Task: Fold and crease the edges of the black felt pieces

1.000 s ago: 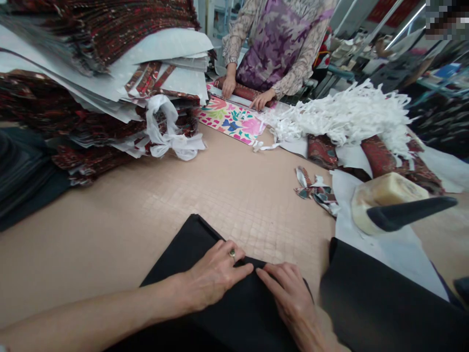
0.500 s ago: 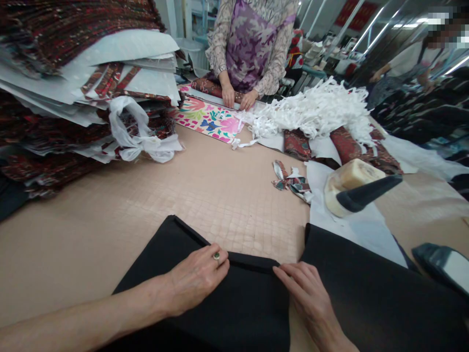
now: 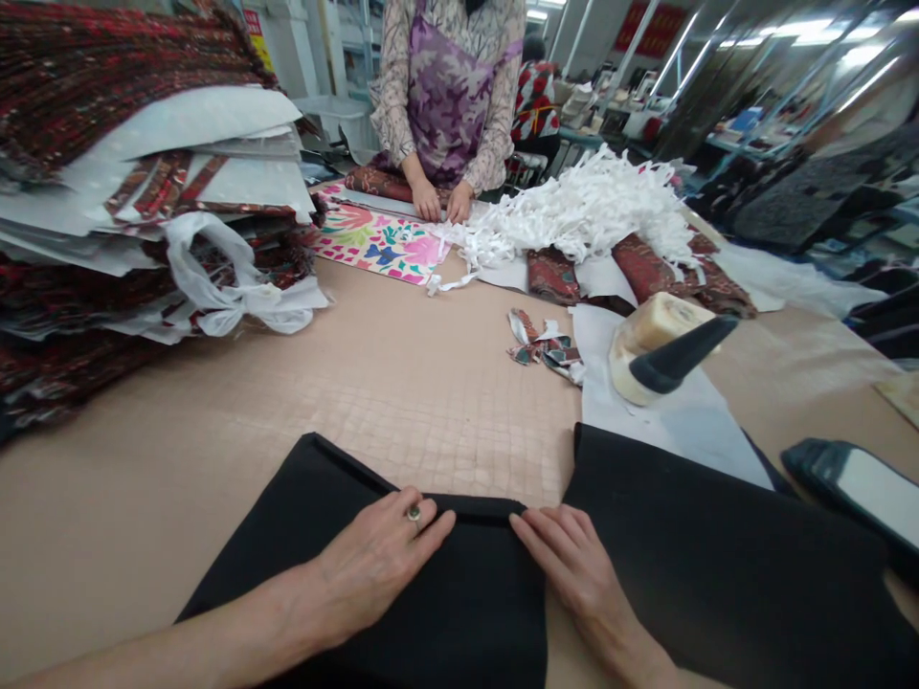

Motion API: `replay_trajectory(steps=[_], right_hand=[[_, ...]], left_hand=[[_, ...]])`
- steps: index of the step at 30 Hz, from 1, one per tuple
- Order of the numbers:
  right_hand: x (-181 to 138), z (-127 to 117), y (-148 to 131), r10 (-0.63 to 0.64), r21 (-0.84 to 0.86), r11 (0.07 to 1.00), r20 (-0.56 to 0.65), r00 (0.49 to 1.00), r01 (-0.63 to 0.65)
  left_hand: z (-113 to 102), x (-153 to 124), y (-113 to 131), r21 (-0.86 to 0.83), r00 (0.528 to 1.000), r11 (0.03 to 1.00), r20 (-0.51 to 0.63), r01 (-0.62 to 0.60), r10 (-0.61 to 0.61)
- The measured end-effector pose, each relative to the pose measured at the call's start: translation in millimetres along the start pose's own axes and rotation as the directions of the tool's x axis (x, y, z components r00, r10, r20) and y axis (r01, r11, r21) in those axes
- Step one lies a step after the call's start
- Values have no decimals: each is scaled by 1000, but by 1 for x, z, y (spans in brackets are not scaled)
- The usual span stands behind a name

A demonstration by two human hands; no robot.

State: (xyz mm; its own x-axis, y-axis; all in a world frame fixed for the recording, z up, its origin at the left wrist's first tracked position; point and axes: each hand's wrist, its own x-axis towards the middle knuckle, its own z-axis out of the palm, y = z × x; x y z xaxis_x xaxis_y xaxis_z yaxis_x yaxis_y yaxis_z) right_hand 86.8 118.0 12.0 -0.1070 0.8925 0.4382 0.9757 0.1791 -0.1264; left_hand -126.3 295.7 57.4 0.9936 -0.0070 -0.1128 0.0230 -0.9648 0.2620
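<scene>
A folded piece of black fabric [image 3: 474,603] lies on the tan table [image 3: 402,373] right in front of me. My left hand [image 3: 373,560], with a ring on one finger, presses flat on it near its far folded edge. My right hand [image 3: 574,565] rests at the same edge, fingertips on the fold at the right corner. Neither hand grips anything; the fingers lie nearly flat on the cloth. A second black fabric piece [image 3: 718,555] lies just to the right of my right hand.
A tall stack of dark red patterned fabric and white sheets [image 3: 129,211] fills the left. A cream block with a black handle [image 3: 661,349] sits right on white paper. Beyond are white strips [image 3: 589,211], a floral cloth [image 3: 373,239] and a person in a purple apron [image 3: 445,96]. A dark phone-like object [image 3: 854,483] lies at right.
The view has tilted up and shifted. My hands have stayed on the fabric's folded edge; the right hand slid right along it, then came back closer to the left.
</scene>
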Motion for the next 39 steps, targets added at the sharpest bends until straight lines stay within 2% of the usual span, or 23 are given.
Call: replay_trajectory(steps=[5,10,14,21,25,33,39], right_hand=[[8,-3,-3,-31,-6,1000,-47,998,31],[5,-2,0,46,19,999,-114,992,-45],[-3,0,3,83,22,997,-173,981,-80],[-8,2,5,31,32,999,-166,986,-26],[-11,3,4,16,21,1000,-153,988,-13],[-17,7,6,202,73,979,-192,961,-191],[-15,9,5,216,78,976,-201,956,-204]], left_hand=[[-5,17,16,2,999,999,-31,36,-36],[-3,41,31,12,999,999,-9,-41,41],[-4,49,33,6,999,1000,27,-18,18],[3,60,31,3,999,999,25,-33,33],[-2,66,32,18,998,999,50,-32,31],[-14,70,34,24,991,999,134,-26,23],[-15,73,32,10,989,999,141,-38,36]])
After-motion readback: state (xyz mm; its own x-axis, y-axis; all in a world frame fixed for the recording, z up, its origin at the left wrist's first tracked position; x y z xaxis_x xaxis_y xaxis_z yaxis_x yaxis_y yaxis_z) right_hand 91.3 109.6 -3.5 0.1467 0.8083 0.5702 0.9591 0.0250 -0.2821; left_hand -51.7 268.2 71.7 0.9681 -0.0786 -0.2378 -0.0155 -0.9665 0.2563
